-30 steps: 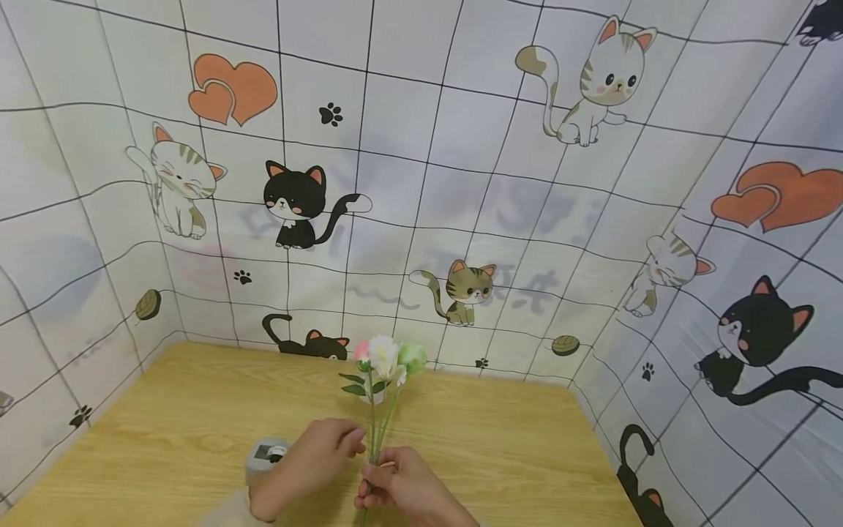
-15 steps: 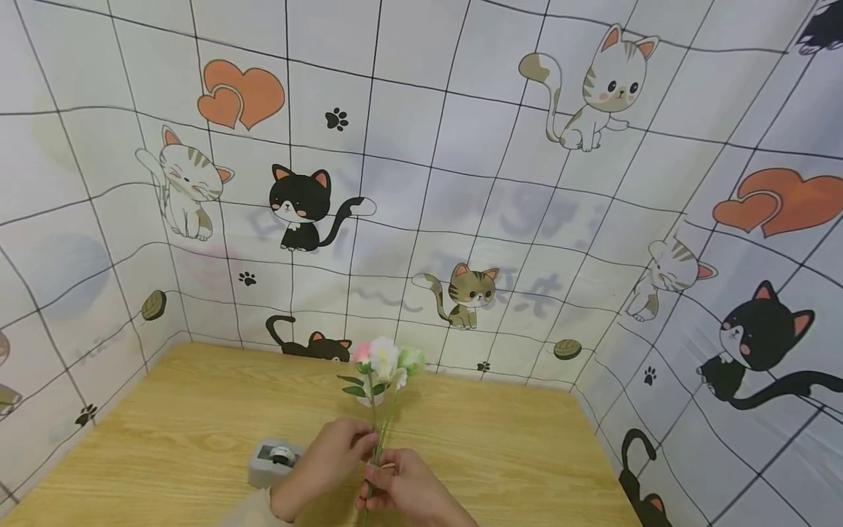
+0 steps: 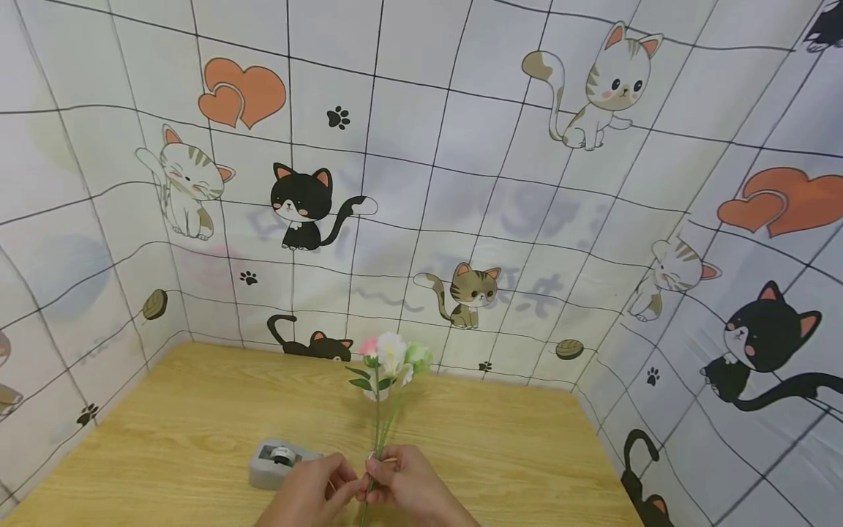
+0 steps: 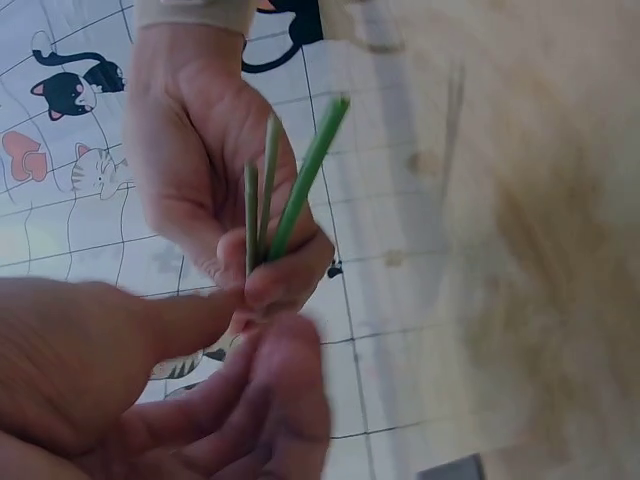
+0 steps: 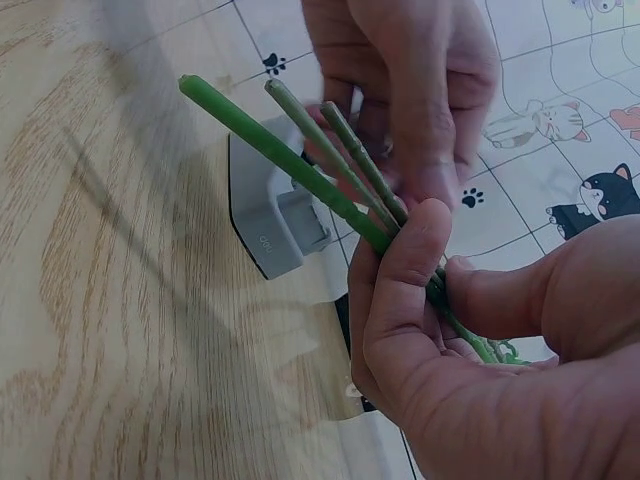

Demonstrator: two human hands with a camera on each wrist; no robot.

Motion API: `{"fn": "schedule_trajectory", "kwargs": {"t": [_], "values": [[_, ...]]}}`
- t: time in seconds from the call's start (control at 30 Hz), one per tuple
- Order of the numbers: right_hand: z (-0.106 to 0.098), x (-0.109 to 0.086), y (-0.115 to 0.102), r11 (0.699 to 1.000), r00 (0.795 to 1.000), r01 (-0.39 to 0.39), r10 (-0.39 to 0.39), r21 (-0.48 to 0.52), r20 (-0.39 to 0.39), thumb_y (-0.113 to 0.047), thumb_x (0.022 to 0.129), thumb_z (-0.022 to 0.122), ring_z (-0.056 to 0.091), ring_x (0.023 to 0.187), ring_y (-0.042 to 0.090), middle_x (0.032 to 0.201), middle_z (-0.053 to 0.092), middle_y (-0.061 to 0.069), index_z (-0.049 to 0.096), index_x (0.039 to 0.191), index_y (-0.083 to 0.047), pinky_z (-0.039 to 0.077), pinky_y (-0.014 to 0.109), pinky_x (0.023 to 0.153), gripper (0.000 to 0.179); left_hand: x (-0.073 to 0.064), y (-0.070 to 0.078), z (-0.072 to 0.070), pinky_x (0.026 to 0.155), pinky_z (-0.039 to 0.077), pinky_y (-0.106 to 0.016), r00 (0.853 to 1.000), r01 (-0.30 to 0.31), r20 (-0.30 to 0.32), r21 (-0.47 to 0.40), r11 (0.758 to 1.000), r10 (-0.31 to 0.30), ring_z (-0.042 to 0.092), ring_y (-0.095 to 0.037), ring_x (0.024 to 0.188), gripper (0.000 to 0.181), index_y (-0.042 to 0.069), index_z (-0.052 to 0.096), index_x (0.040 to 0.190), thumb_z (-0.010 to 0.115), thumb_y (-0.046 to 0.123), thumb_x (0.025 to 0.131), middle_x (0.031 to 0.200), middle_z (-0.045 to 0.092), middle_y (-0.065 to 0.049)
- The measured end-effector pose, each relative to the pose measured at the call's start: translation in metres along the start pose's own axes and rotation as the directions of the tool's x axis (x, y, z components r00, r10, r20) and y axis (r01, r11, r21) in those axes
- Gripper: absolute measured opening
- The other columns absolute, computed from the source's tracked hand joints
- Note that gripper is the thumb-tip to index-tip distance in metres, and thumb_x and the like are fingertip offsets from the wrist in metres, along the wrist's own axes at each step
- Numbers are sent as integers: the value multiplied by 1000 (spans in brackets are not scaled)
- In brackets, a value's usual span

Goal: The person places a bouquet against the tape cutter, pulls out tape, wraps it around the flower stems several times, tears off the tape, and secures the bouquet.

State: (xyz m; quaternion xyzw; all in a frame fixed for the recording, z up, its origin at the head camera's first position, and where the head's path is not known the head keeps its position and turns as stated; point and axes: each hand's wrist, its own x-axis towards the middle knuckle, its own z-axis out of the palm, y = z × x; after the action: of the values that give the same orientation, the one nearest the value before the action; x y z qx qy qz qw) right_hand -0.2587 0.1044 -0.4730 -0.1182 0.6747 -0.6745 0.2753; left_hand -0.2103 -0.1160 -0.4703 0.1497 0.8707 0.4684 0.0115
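Three flowers with a pink, a white and a light green bloom (image 3: 418, 356) stand upright in my right hand (image 3: 416, 484). Its thumb and fingers grip their green stems (image 5: 290, 160) low down, and the cut ends stick out below the grip. My left hand (image 3: 309, 489) is close against the stems from the left, its fingers curled in and its fingertips right at those of the right hand. What lies between the left fingertips is hidden, and I cannot tell what they hold. A grey tape dispenser (image 3: 266, 472) with a roll in it sits just left of the left hand.
The hands work over a wood-grain table (image 3: 500, 446). White wall covering (image 3: 408, 212) with a grid and cartoon cats encloses its back and sides. A whitish shape (image 3: 377, 394) shows behind the stems, under the blooms.
My left hand has come down along the stems, from above the right hand's grip to beside and below it. The blooms have shifted slightly right. The right hand keeps its grip.
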Motion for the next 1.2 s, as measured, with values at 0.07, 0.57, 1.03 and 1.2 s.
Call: {"fn": "schedule_trajectory", "kwargs": {"t": [0.07,0.57,1.03,1.2], "values": [[0,0,-1,1000,1000,-2,2,0,-10,-13,121,64,77,83,12,94,80,4,70,122,8,68,24,84,22,-1,-8,2,67,55,-24,995,14,99,-59,998,-8,65,0,75,19,8,81,102,80,24,112,90,81,3],[-3,-3,0,1000,1000,-8,8,8,3,-13,118,69,78,91,14,95,83,5,73,120,9,66,24,84,22,0,-38,19,71,61,-19,951,72,307,-340,938,38,78,-6,80,19,3,88,107,81,20,111,93,88,-4],[-5,-3,-2,999,1000,-1,0,-36,-23,-14,117,72,77,85,11,96,83,5,76,113,4,67,24,83,19,-2,-31,18,73,63,-20,946,119,323,-366,923,7,79,-4,82,17,4,88,108,82,20,110,92,88,1],[-7,-2,-1,992,999,12,-17,-122,-45,-14,117,72,73,75,10,91,78,2,77,113,7,68,27,80,22,-4,-28,18,72,63,-19,946,99,322,-376,921,29,79,-3,80,18,2,90,108,83,19,109,91,89,1]]}}
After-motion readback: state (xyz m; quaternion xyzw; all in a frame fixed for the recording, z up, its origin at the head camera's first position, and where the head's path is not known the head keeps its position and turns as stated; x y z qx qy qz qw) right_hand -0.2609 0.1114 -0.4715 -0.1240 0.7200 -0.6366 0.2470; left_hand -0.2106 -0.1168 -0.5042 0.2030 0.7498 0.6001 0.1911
